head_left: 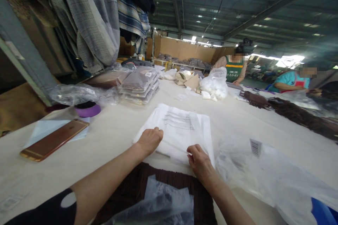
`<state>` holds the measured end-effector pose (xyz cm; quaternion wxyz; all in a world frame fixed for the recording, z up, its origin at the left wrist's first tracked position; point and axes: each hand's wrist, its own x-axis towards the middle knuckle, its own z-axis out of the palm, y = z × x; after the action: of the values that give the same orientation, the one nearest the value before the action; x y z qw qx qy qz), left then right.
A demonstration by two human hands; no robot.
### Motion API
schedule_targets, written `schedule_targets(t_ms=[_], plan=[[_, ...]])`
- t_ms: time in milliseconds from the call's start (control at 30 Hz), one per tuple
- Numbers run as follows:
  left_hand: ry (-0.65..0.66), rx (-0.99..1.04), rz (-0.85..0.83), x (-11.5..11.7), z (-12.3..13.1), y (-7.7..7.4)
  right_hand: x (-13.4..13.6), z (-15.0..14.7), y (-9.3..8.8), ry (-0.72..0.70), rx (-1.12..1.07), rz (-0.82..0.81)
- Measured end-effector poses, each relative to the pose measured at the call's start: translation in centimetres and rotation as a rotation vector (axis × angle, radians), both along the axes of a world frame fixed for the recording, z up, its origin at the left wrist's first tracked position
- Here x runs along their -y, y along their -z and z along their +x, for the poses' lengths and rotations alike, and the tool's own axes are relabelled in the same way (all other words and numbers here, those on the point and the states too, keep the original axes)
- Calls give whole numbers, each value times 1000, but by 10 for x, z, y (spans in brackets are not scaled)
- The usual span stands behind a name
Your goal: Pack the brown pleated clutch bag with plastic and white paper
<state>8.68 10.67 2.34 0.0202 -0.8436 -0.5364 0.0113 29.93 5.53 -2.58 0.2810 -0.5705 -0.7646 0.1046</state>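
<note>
In front of me on the table lies a flat stack of white plastic bags [175, 130] with lines of printed text. My left hand [151, 139] is closed in a pinch at the stack's near left edge. Close to its near right side, my right hand [198, 159] pinches as well, and the two seem to hold the top bag's edge between them. Nearer my body is a dark brown fabric piece [204, 197], partly covered by a clear plastic bag [169, 200].
A phone [55, 140] rests on a pale sheet at the left. Behind are stacked bagged garments [141, 81] and a full white bag [215, 81]. Clear bags [253, 168] lie on the right, brown fringed fabric [295, 112] beyond. Two people [235, 68] work across the table.
</note>
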Motion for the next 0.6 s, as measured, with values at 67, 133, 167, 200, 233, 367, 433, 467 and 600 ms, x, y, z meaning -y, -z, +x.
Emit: schedule_targets(t_ms=[67, 133, 167, 200, 233, 367, 433, 467, 600], plan=[[-35, 7, 0, 1, -17, 3, 2, 11, 2, 78, 83, -2], [-63, 33, -5, 6, -35, 6, 4, 22, 0, 174, 139, 5], [-83, 55, -8, 9, -45, 7, 6, 27, -2, 225, 152, 12], [-112, 83, -8, 13, -54, 9, 7, 31, -4, 272, 156, 19], [-153, 119, -7, 17, -64, 10, 9, 34, -7, 312, 148, 25], [-397, 363, -8, 25, -91, 14, 15, 38, -13, 414, 7, 30], [-534, 562, -38, 25, -96, 16, 17, 39, -12, 470, -130, 23], [-600, 681, -62, 25, -96, 17, 18, 39, -10, 499, -215, 9], [-802, 1196, -200, 19, -91, 20, 16, 38, -3, 551, -626, -121]])
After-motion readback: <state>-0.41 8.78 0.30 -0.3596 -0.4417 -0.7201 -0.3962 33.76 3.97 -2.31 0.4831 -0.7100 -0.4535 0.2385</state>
